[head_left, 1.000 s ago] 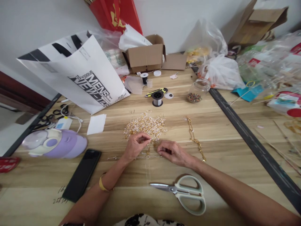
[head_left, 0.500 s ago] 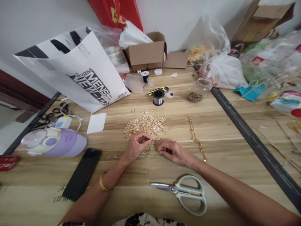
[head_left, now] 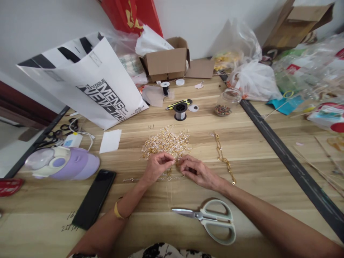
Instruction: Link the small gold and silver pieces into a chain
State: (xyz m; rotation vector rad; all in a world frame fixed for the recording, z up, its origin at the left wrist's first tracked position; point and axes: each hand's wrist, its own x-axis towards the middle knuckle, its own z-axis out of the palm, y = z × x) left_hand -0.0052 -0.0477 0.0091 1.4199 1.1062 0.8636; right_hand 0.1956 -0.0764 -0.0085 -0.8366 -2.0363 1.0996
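Note:
My left hand (head_left: 158,166) is closed in a pinch at the near edge of a pile of small gold and silver pieces (head_left: 166,141). What sits between its fingertips is too small to name. Just to the right, my right hand (head_left: 197,171) is also closed, thumb and fingers together, its contents hidden. The fingertips of both hands nearly meet. Below them a thin silver chain (head_left: 131,179) with a small ring (head_left: 169,178) lies across the table, partly covered by the hands. A gold chain (head_left: 220,157) lies to the right of my right hand.
Scissors (head_left: 209,218) lie near the front, a black phone (head_left: 94,199) and a purple bottle (head_left: 72,163) at the left. Behind the pile are a wire spool (head_left: 180,111), a cutter knife (head_left: 174,104) and a jar of beads (head_left: 227,103). A white paper bag (head_left: 88,82) stands back left.
My right hand has shifted slightly up and left, bringing its fingertips nearer to my left hand. My left hand stays almost in place, still pinching.

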